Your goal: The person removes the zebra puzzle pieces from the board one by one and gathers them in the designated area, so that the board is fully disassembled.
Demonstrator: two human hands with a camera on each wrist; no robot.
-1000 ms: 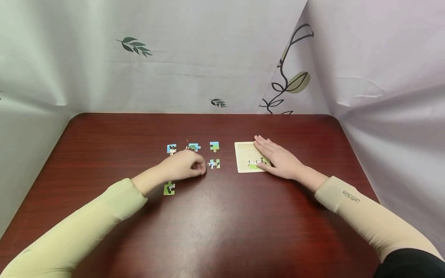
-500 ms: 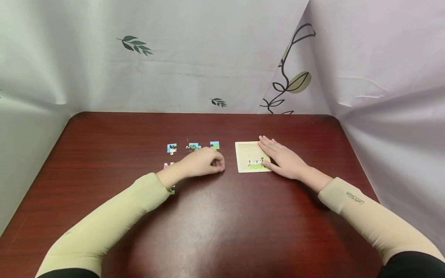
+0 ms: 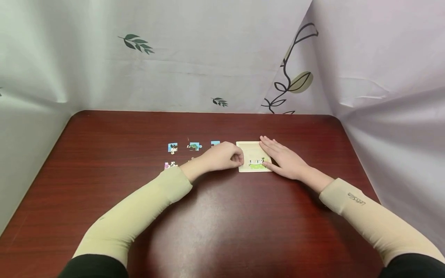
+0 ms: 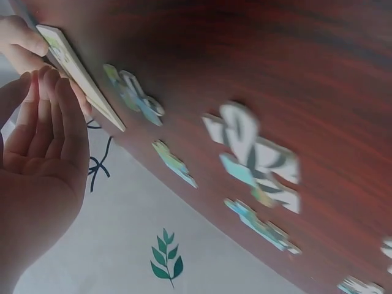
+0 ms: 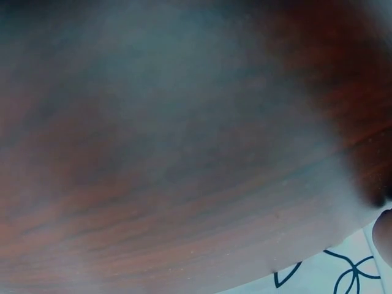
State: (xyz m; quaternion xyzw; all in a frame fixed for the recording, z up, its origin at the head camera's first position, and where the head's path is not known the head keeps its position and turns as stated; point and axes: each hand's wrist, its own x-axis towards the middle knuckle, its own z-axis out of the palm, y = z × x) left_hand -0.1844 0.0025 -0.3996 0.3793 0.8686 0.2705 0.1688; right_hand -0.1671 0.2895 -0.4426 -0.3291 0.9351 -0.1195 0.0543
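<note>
My left hand (image 3: 226,156) is at the left edge of a pale square puzzle tray (image 3: 250,148), fingers bent and thumb close to the fingertips. In the left wrist view the left hand (image 4: 46,135) is cupped; I cannot tell whether a small piece is between its fingertips. My right hand (image 3: 283,160) lies flat across the tray's right side, fingers extended. Inside the tray, along the bottom, a zebra-leg and grass puzzle section (image 3: 257,164) shows. The right wrist view has only a sliver of hand at its edge.
Loose puzzle pieces lie left of the tray, among them a top-left piece (image 3: 172,147), a tree piece (image 3: 194,146) and a pink-marked piece (image 3: 168,165). My left forearm covers part of the group. A patterned cloth (image 3: 191,58) stands behind the dark red table (image 3: 222,224).
My left hand has moved right from over the loose pieces to the tray's left edge. The right hand has slid slightly right along the tray, showing more of the section inside.
</note>
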